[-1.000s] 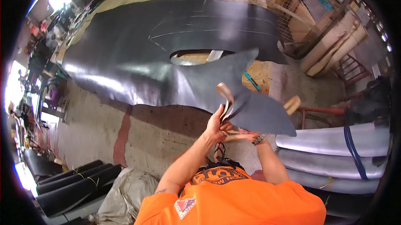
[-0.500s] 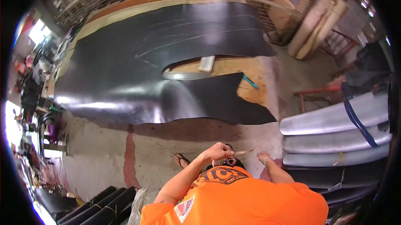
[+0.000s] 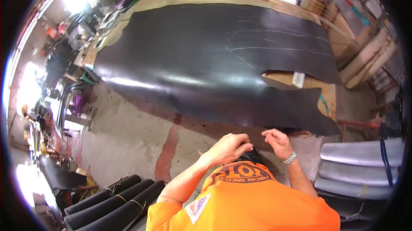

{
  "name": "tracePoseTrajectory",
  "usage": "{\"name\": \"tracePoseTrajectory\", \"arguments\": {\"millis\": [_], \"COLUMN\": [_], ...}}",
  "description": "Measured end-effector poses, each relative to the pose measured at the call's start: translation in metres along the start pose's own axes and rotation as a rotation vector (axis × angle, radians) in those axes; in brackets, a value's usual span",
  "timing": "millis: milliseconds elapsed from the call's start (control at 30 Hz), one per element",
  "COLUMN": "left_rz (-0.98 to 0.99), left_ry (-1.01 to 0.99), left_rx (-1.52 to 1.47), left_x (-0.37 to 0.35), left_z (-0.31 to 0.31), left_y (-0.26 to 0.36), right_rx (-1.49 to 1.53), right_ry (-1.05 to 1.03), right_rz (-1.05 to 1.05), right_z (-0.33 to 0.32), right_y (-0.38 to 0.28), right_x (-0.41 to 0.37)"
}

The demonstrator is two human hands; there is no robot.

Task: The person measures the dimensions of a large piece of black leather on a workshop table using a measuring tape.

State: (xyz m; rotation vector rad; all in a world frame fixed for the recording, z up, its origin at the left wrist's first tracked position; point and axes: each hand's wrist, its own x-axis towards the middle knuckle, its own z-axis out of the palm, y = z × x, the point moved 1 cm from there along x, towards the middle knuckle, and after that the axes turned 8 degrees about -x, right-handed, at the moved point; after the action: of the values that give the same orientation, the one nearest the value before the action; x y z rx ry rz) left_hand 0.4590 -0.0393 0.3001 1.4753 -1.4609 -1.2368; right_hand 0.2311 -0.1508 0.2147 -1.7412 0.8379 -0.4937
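The left hand (image 3: pixel 231 146) is curled in, fingers bent; whether it has hold of anything I cannot tell. The right hand (image 3: pixel 279 141), a watch (image 3: pixel 290 158) at its wrist, is half open, fingers loosely bent, with nothing visible in it. Just beyond them the black sheet (image 3: pixel 201 55) covers most of the table (image 3: pixel 328 95). By its right end lie a white block (image 3: pixel 298 80) and a teal tool (image 3: pixel 324 104). Black rolls (image 3: pixel 113 201) lie near left, silvery rolls (image 3: pixel 358 166) near right.
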Motion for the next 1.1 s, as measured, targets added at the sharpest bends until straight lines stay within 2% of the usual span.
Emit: {"name": "tracePoseTrajectory", "arguments": {"millis": [100,133,200,233,267,367,400,433,467,500,567,600,633,733,833,967,1100], "left_rz": [0.050,0.065,0.114,0.041,0.022,-0.079,-0.233,-0.410,-0.428,-0.485,-0.636,-0.642,-0.656,-0.704,-0.687,-0.685,-0.681], "left_ry": [-0.016,-0.004,0.085,0.104,0.095,0.074,0.169,0.161,0.207,0.304,0.481,0.500,0.510,0.544,0.485,0.377,0.300], "left_rx": [0.034,0.045,0.036,0.021,0.057,0.033,0.081,0.110,0.153,0.038,-0.092,-0.105,-0.130,-0.172,-0.185,-0.106,0.007], "left_x": [0.011,0.016,0.024,0.025,0.026,0.015,-0.005,-0.020,-0.035,-0.060,-0.090,-0.102,-0.104,-0.103,-0.088,-0.060,-0.036], "left_z": [-0.050,-0.068,-0.103,-0.127,-0.149,-0.220,-0.264,-0.287,-0.308,-0.330,-0.365,-0.380,-0.391,-0.417,-0.458,-0.527,-0.623], "left_y": [0.019,0.020,0.007,0.009,0.004,-0.009,-0.021,-0.020,-0.031,-0.046,-0.068,-0.081,-0.087,-0.110,-0.138,-0.165,-0.202], "right_rx": [0.015,0.157,0.196,0.218,0.174,0.070,0.069,0.025,0.017,0.003,0.004,-0.221,-0.340,-0.444,-0.520,-0.622,-0.905], "right_ry": [-0.114,-0.298,-0.473,-0.558,-0.633,-0.738,-0.741,-0.748,-0.764,-0.798,-0.701,-0.647,-0.576,-0.402,-0.212,-0.072,0.074], "right_rz": [-0.464,-0.222,-0.078,-0.005,-0.002,-0.084,-0.167,-0.267,-0.225,-0.191,-0.083,-0.186,-0.181,-0.079,0.112,0.319,0.338], "right_z": [0.039,0.045,0.060,0.066,0.070,0.089,0.097,0.099,0.092,0.082,0.065,0.048,0.033,-0.005,-0.033,-0.060,-0.072], "right_y": [-0.085,-0.088,-0.097,-0.103,-0.120,-0.114,-0.117,-0.122,-0.128,-0.136,-0.121,-0.124,-0.122,-0.091,-0.074,-0.052,-0.035], "right_x": [0.061,0.071,0.101,0.120,0.139,0.205,0.241,0.275,0.293,0.309,0.342,0.358,0.366,0.373,0.365,0.363,0.370]}}
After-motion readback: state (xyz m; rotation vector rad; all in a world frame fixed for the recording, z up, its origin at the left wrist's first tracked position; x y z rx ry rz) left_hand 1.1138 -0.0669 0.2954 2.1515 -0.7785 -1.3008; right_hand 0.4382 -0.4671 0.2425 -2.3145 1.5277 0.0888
